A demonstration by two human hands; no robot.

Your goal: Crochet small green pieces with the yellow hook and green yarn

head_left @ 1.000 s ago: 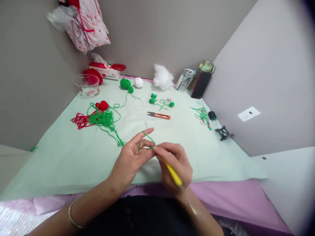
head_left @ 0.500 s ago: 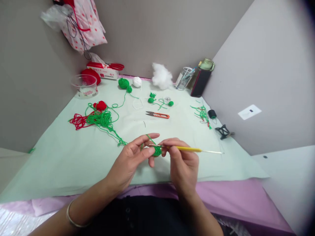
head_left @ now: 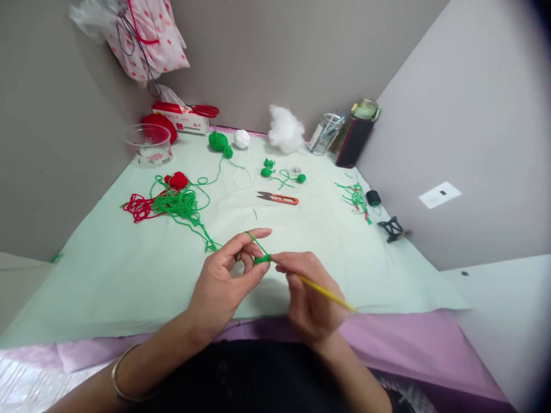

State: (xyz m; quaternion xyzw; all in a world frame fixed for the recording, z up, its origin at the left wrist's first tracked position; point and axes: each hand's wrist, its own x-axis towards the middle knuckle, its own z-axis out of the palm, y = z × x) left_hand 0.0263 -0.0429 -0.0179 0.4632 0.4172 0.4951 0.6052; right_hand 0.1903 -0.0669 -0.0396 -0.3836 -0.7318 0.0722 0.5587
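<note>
Between the thumb and fingers of my left hand (head_left: 228,275) is a small green crochet piece (head_left: 262,260). A strand of green yarn (head_left: 257,242) runs from that piece up over my raised left index finger. My right hand (head_left: 316,292) is closed around a crochet hook (head_left: 329,294) with a yellow handle, which slants down to the right. The hook's tip meets the right end of the crochet piece, partly hidden by my fingers. Green yarn trails from behind my left hand to a loose tangle of green yarn (head_left: 181,206).
Orange thread snips (head_left: 279,198) lie mid-table beyond my hands. Farther back are a green yarn ball (head_left: 218,141), white stuffing (head_left: 285,131) and small green crocheted pieces (head_left: 267,172). Yarn scraps (head_left: 356,198) and a black thread spool (head_left: 373,198) lie right. A clear tub (head_left: 150,155) stands back left.
The crochet hook has swung from nearly level to a downward slant at its rear end. My right hand has turned with it. The crochet piece has tilted and shifted slightly left.
</note>
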